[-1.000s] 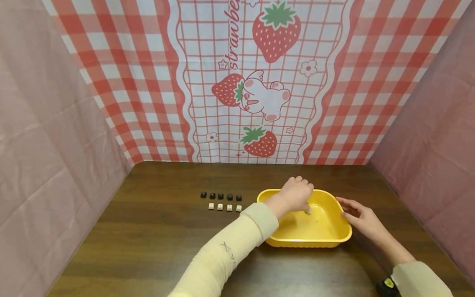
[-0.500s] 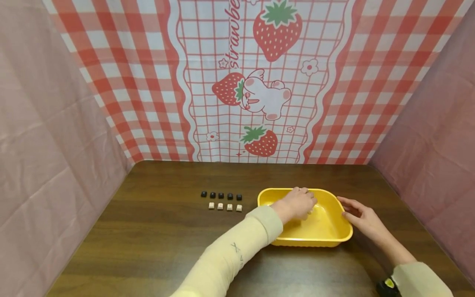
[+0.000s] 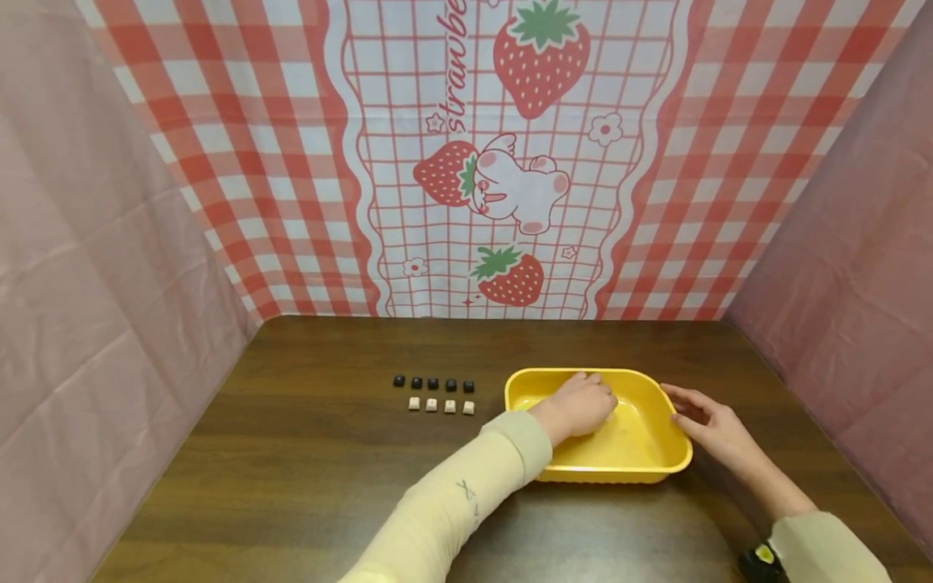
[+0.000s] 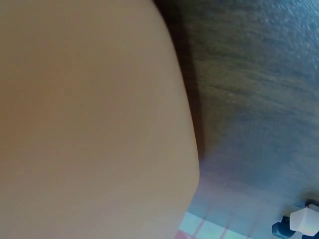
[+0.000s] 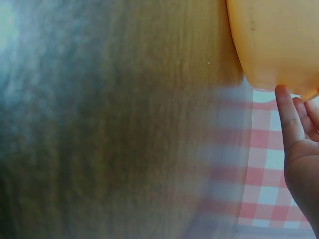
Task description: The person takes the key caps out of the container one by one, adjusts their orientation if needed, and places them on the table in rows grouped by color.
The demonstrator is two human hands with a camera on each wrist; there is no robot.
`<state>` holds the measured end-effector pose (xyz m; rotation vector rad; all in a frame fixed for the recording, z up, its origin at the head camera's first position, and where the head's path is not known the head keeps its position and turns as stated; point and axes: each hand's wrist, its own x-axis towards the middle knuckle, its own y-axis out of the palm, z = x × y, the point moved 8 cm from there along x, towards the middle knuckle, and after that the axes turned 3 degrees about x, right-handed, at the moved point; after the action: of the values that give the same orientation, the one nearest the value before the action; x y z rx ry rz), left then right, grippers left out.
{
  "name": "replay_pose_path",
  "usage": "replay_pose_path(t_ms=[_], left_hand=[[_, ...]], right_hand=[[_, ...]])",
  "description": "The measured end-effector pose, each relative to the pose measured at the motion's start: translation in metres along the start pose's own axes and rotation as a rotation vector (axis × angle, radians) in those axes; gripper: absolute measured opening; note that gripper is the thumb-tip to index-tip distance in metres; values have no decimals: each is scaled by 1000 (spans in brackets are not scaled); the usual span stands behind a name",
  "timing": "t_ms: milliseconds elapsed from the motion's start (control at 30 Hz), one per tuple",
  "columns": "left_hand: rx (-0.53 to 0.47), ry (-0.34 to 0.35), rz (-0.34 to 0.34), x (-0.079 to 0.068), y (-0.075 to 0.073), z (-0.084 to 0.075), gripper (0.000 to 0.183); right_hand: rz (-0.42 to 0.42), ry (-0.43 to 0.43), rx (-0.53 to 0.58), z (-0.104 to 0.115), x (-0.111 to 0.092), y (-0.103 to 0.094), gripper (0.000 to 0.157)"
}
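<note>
My left hand (image 3: 583, 405) reaches down into a yellow plastic tub (image 3: 612, 469), its fingers bent toward the tub floor. The fingertips are hidden behind the hand, and I cannot tell whether they hold anything. My right hand (image 3: 717, 429) touches the tub's right side at the rim with thumb and fingers extended; the right wrist view shows the digits against the tub wall (image 5: 279, 45). Left of the tub lie two rows of small keycaps: black keycaps (image 3: 433, 384) behind, white keycaps (image 3: 432, 405) in front. A white keycap (image 4: 305, 221) also appears in the left wrist view.
All of this stands on a dark wooden table (image 3: 306, 470). A red-and-white checked strawberry cloth (image 3: 481, 162) hangs behind its far edge. Pink cloth walls (image 3: 109, 283) flank both sides.
My left hand has sunk lower into the tub, then shifted slightly left. A small pale keycap seen at its fingertips earlier is now out of sight. My right hand stays at the rim.
</note>
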<state>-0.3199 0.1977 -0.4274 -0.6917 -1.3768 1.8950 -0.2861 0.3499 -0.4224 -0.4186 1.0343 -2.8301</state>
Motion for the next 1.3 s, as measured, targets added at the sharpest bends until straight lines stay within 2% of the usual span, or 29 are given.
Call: replay_pose_path(t_ms=[233, 433, 833, 1300], left_hand=[[33, 9, 12, 1, 3, -5, 27], [38, 16, -9, 0, 2, -2, 31], [-15, 32, -83, -16, -10, 12, 18], [-115, 12, -138, -38, -23, 35, 16]], right_hand=[[9, 0, 4, 0, 0, 0, 47], [14, -2, 17, 1, 0, 1, 47], [2, -14, 0, 5, 0, -1, 46], [-12, -34, -32, 3, 2, -4, 46]])
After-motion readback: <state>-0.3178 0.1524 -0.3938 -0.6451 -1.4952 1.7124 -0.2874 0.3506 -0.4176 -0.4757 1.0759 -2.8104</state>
